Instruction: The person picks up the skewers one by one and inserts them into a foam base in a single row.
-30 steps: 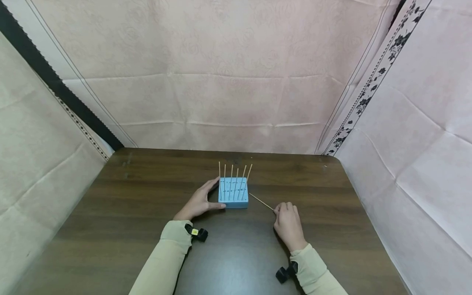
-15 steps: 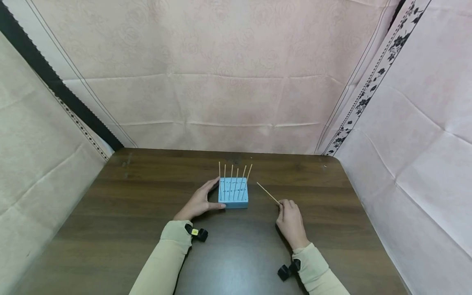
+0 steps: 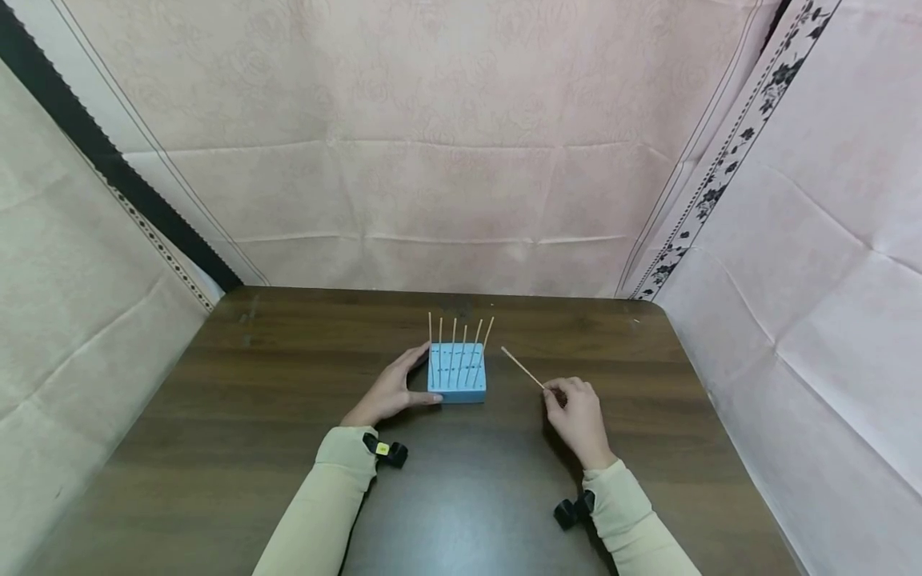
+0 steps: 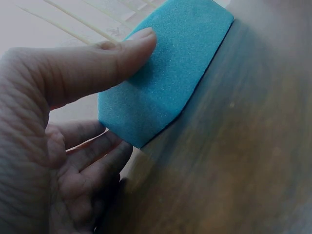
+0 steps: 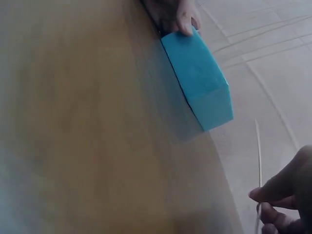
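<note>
A light-blue foam block rests on the table, with several thin wooden sticks standing up from its top; the one on the right leans. My left hand holds the block from its left side. In the left wrist view the thumb presses the block's front face, while the other fingers lie at its left end. To the right of the block, my right hand pinches one thin wooden stick near its lower end. That stick slants up and left, apart from the block.
The brown wooden table extends around both hands. Pale cloth hangs rise behind it and at both sides. A black camera is strapped to the left wrist, another camera to the right.
My right hand has moved a little right and away from me, drawing the pinched stick's tip away from the block's right side. The left hand and block stay in place.
</note>
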